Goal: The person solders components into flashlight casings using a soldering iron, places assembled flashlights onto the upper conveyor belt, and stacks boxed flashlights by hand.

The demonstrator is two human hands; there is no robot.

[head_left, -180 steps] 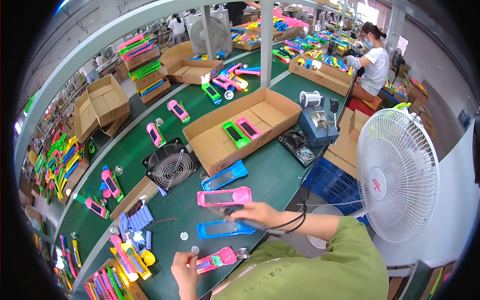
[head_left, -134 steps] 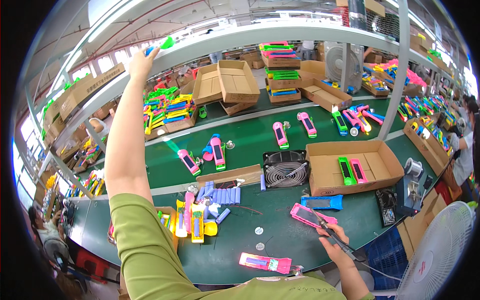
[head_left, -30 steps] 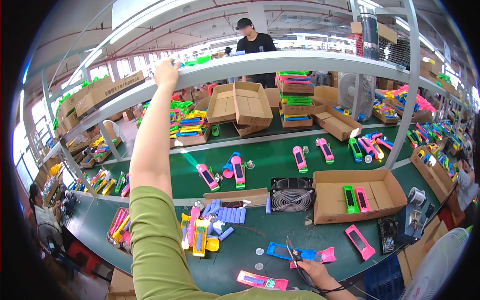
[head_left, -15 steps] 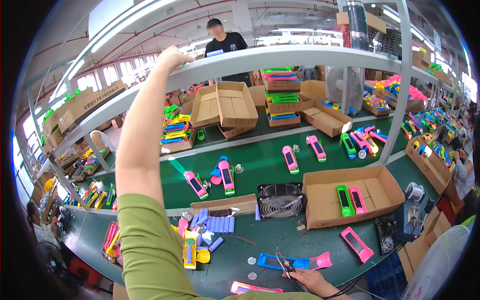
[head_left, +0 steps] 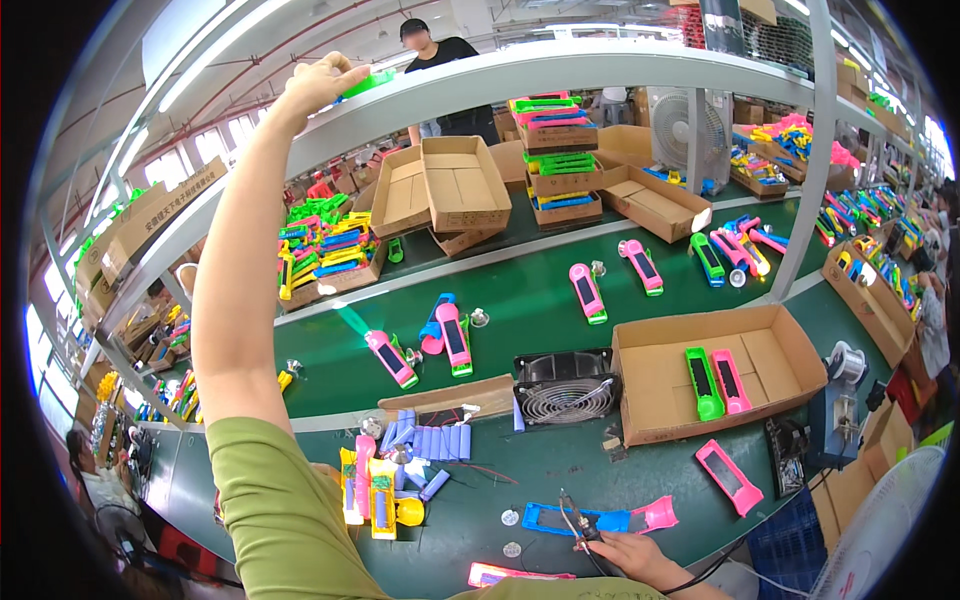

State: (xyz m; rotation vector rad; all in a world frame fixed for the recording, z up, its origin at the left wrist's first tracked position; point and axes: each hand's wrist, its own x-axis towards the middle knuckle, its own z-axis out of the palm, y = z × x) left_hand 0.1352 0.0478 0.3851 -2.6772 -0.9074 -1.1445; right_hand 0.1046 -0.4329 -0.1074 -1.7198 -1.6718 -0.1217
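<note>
Newly visible: green piece (head_left: 373, 82), 11 o'clock, at left hand (head_left: 322, 82); finger grip I cannot tell. Right hand (head_left: 634, 556): fingers round soldering iron (head_left: 588, 532) over blue casing (head_left: 609, 521), 5 o'clock. Work on counter (head_left: 560, 462) seemingly paused.

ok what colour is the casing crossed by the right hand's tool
Blue casing, seen best in the head view.

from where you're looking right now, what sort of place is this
Probably a factory assembly workshop: cardboard boxes and matching pink casings sit along a green work surface, the right hand holds a soldering-type tool, and other people are around.
</note>
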